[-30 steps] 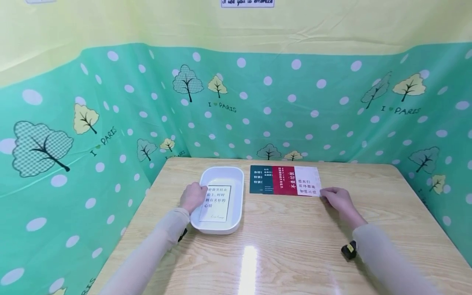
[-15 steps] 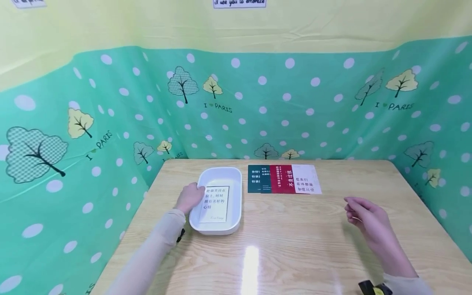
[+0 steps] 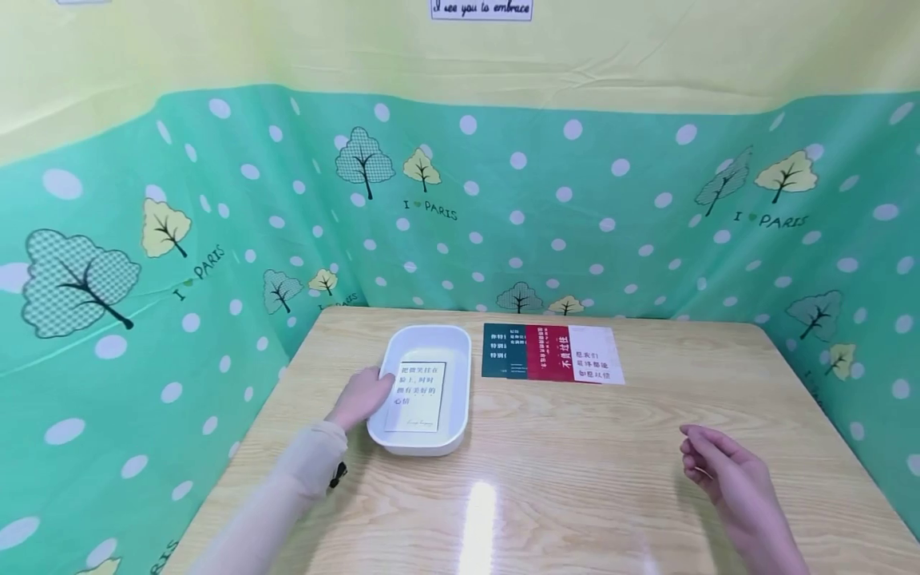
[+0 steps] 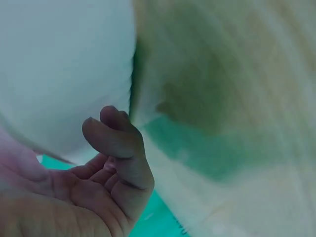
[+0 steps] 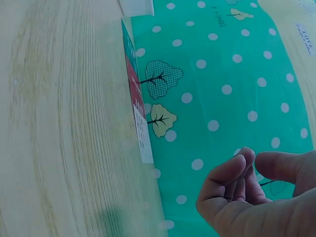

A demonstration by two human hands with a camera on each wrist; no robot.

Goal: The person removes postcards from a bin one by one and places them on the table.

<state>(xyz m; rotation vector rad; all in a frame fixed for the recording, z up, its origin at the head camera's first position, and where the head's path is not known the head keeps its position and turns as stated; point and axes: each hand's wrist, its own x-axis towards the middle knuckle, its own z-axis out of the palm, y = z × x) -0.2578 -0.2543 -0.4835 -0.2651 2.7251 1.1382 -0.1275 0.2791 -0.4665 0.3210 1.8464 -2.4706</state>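
Observation:
At the left of the table, in the head view, a white plastic tray [image 3: 454, 415] holds a pale card [image 3: 417, 399] printed with dark characters. My left hand [image 3: 362, 397] is at the tray's left rim and holds it there; in the left wrist view its curled fingers [image 4: 116, 143] lie against the tray's outer wall [image 4: 64, 64]. Right of the tray, overlapping cards lie in a row: dark green [image 3: 496, 355], red [image 3: 549, 359] and white [image 3: 596, 351]. My right hand [image 3: 733, 479] hovers over the table's right side, fingers loosely curled, thumb near the fingertips, holding nothing.
The light wooden table [image 3: 561, 471] has a bright reflection near its front. A green and yellow curtain [image 3: 446, 239] with dots and trees stands along the back and both sides.
My right hand has left the white card and drawn back toward the front right. My left hand has shifted slightly down and left at the tray's rim. The cards stay in their row.

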